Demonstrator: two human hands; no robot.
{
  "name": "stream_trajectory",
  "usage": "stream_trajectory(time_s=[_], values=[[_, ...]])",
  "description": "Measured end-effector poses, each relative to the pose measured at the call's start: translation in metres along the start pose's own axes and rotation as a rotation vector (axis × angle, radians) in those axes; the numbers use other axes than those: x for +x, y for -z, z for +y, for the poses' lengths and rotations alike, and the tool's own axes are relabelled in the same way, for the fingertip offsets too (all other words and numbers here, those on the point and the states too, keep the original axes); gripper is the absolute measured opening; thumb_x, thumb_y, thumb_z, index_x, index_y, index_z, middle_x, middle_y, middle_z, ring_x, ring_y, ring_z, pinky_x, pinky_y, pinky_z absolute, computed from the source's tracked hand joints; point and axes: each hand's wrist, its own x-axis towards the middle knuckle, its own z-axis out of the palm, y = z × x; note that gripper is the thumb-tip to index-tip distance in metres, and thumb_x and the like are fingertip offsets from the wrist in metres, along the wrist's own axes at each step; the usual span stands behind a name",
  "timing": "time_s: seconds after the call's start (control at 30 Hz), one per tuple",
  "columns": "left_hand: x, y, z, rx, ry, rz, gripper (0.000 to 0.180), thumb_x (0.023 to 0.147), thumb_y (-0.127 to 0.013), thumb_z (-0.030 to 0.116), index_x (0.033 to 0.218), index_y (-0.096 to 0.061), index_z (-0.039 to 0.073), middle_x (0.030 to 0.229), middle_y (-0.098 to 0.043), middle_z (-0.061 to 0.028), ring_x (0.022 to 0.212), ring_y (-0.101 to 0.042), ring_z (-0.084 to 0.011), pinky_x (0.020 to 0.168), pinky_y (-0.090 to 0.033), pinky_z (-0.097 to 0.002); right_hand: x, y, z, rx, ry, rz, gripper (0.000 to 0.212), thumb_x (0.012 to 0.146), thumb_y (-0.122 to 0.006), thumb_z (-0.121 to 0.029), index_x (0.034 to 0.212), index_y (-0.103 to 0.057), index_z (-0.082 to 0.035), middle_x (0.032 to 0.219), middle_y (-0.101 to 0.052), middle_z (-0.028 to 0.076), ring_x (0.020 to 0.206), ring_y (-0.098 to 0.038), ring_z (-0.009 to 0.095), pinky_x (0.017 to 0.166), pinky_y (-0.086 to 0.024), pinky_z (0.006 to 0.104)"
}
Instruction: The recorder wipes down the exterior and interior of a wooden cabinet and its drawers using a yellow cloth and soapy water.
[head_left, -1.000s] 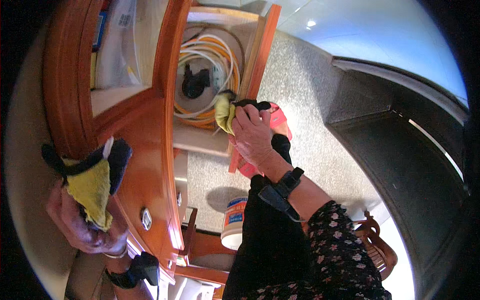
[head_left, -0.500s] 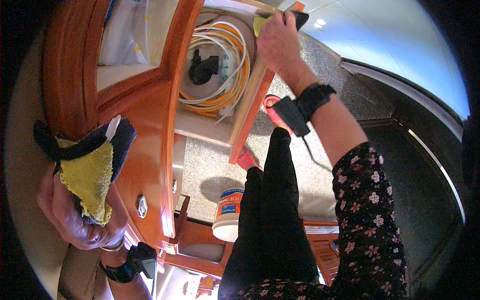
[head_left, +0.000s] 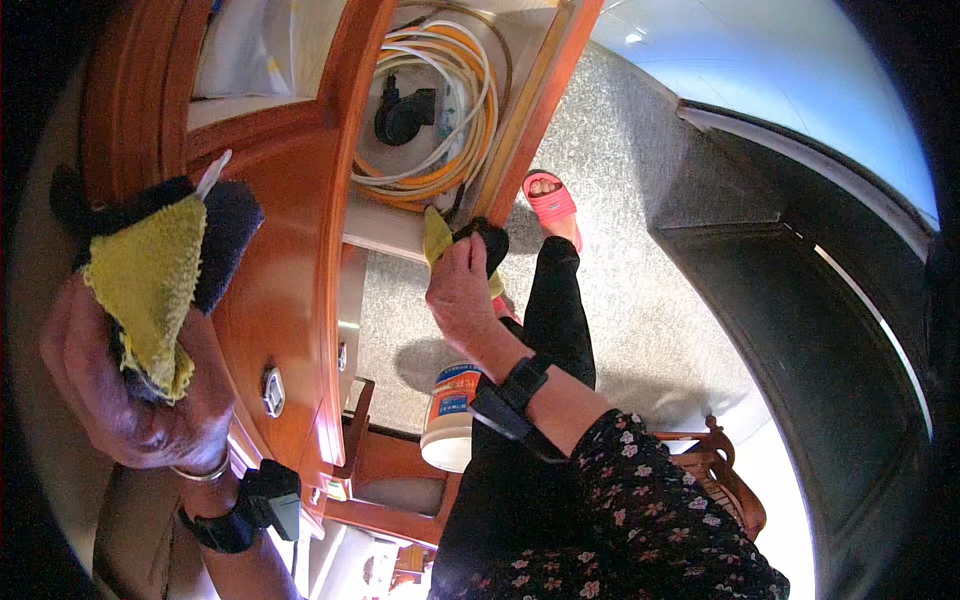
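My left hand (head_left: 145, 420), at the left, is closed on a yellow and dark cloth (head_left: 150, 265) that bunches up above the fingers. With the fingers of my right hand (head_left: 465, 305) I pinch a second yellow and dark cloth (head_left: 437, 236). This cloth lies over the near corner of an open wooden drawer (head_left: 540, 110) and touches its rim. Inside the drawer sit a coil of white and orange cable (head_left: 488, 110) and a black plug-like piece (head_left: 405, 115). The fingertips of my right hand are partly covered by the cloth.
A reddish wooden cabinet (head_left: 275, 215) with a metal latch (head_left: 273, 392) stands left of the drawer. Below lies a speckled floor (head_left: 625, 260) with a white and orange bucket (head_left: 446, 425) by my legs. A dark panel (head_left: 780, 330) runs along the right, and my foot wears a red slipper (head_left: 548, 197).
My right hand has moved with its cloth along the drawer's front rim, from the far end to the near corner. My left hand has shifted slightly up and left, still gripping its cloth.
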Motion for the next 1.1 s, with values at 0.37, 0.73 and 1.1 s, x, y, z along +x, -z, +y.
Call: stream_trajectory(time_s=[0.37,0.73,1.1], values=[[0.002,-0.007,0.002,0.048,-0.012,0.012,0.042,0.066,-0.065,-0.001,0.108,-0.059,-0.003,0.102,-0.061,-0.0174,0.088,-0.059,-0.0315,0.080,-0.047,-0.0382,0.080,-0.018,-0.018,0.868,-0.252,0.410,0.034,0.085,-0.053,-0.036,0.089,-0.064,-0.003,0.083,-0.055,0.014,0.084,-0.053,0.033,0.069,-0.040,0.0452],[0.003,-0.001,-0.002,-0.035,-0.071,0.011,0.043,0.065,-0.065,0.000,0.108,-0.059,-0.002,0.098,-0.060,-0.0150,0.087,-0.058,-0.0312,0.079,-0.047,-0.0377,0.038,-0.021,-0.031,0.361,0.118,0.301,0.025,0.064,-0.062,-0.017,0.079,-0.066,0.002,0.094,-0.052,0.014,0.089,-0.047,0.027,0.073,-0.033,0.0404],[0.004,0.005,0.001,-0.018,-0.024,-0.026,0.039,0.067,-0.063,0.006,0.105,-0.057,-0.003,0.099,-0.059,-0.0169,0.086,-0.055,-0.0342,0.075,-0.045,-0.0421,-0.079,-0.010,-0.003,1.360,0.025,-0.153,0.017,0.075,-0.059,-0.015,0.087,-0.064,-0.004,0.087,-0.061,0.015,0.083,-0.059,0.030,0.069,-0.046,0.0425]])
